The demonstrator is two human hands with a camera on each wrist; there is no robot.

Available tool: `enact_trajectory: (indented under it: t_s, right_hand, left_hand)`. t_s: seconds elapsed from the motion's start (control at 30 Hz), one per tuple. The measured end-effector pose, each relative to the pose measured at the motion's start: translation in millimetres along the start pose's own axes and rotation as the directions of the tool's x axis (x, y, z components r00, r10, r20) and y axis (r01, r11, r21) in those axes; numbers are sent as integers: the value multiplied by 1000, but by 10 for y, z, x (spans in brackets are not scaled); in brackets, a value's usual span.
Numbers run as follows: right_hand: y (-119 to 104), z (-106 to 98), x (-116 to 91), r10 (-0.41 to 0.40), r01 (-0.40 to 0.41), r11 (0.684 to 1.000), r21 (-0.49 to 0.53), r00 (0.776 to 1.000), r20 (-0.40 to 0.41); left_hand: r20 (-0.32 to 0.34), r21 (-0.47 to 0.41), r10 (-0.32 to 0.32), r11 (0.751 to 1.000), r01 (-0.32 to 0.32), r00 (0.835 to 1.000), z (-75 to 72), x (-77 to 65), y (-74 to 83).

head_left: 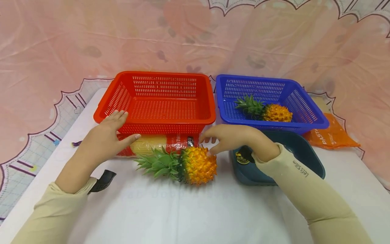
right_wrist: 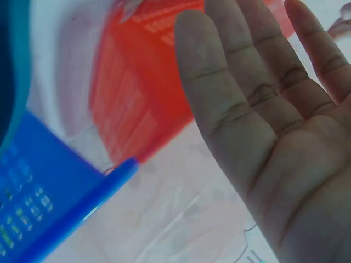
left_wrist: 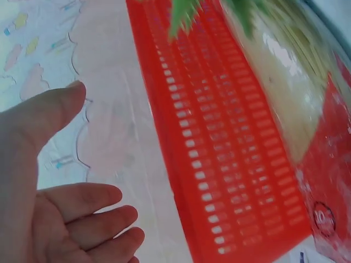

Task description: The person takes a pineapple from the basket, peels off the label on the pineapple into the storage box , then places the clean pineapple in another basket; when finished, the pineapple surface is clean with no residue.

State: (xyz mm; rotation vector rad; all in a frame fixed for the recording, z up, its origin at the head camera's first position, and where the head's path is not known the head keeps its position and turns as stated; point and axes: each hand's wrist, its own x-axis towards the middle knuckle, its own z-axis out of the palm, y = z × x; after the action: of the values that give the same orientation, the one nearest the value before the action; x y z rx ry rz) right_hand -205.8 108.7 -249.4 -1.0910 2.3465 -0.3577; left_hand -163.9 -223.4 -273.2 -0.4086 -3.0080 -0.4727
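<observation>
A pineapple (head_left: 199, 165) with a green leafy crown (head_left: 161, 164) lies on its side on the white table, its crown toward the left. My right hand (head_left: 230, 137) reaches in from the right, its fingertips right at the fruit's upper edge; in the right wrist view the fingers (right_wrist: 241, 55) are extended and grip nothing. My left hand (head_left: 99, 140) hovers by the near left corner of the red basket (head_left: 164, 128), thumb spread from the fingers, holding nothing. Between basket and pineapple lies a clear-and-red pack of long dried noodles (head_left: 147, 145), partly hidden by the crown.
A blue basket (head_left: 225, 117) at the back right holds a second pineapple (head_left: 277, 113). In front of it stands a dark teal bin (head_left: 256, 178), partly under my right forearm. An orange pasta bag (head_left: 332, 134) lies at the far right. A purple tip (head_left: 76, 144) shows behind my left hand.
</observation>
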Motion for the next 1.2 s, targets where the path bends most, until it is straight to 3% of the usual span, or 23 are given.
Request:
enact_trajectory:
  t_s: [0.17, 0.53, 0.73, 1.2]
  right_hand:
    - [-128, 97, 38, 21, -20, 1000, 9, 1000, -12]
    - [-326, 290, 102, 48, -47, 998, -50, 998, 28]
    - [-386, 381, 125, 74, -75, 989, -129, 997, -12]
    - [-421, 491, 118, 78, -92, 985, -147, 992, -101]
  left_hand:
    - [16, -22, -91, 996, 92, 996, -13, 39, -109]
    - [-49, -32, -177, 984, 175, 983, 40, 81, -286]
    - [-102, -57, -214, 976, 209, 971, 76, 80, -360]
    - [-129, -134, -333, 939, 317, 934, 140, 159, -474]
